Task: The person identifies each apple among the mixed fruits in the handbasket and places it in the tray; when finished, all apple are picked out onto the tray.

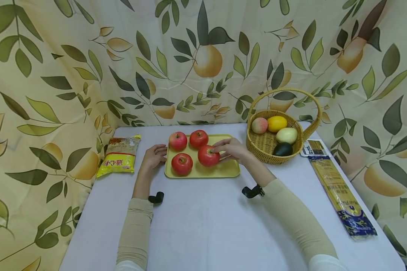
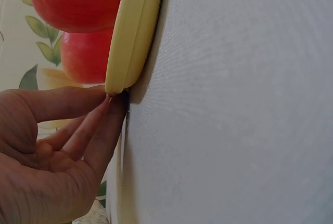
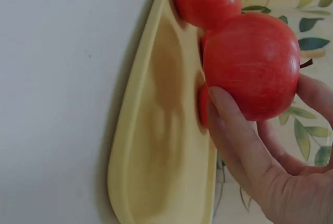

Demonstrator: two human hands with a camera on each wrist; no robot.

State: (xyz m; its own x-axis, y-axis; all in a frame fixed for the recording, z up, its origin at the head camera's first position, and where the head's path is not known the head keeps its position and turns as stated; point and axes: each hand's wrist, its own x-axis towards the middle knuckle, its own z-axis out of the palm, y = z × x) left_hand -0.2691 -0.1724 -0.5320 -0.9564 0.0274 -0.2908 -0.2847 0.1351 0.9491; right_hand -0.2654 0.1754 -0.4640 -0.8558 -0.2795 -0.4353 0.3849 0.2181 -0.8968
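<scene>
Over the right half of the yellow tray (image 1: 228, 165), my right hand (image 1: 234, 149) grips a red apple (image 3: 252, 68) between thumb and fingers. The apple hangs above the tray floor, which carries a shadow in the right wrist view. Three other apples sit on the tray: one at back left (image 1: 178, 141), one at back middle (image 1: 199, 139) and one at front left (image 1: 182, 164). At the tray's left end, my left hand (image 1: 153, 157) pinches the rim, as the left wrist view shows with thumb (image 2: 73, 102) and fingertips meeting at the edge.
A wicker basket (image 1: 274, 157) with a tall handle stands to the right, holding a peach, a lemon and other produce. Beyond it lies a long yellow-and-blue packet (image 1: 339, 192). Left of the tray rests a yellow snack bag (image 1: 119, 156). Patterned curtain (image 1: 203, 94) backs the white table.
</scene>
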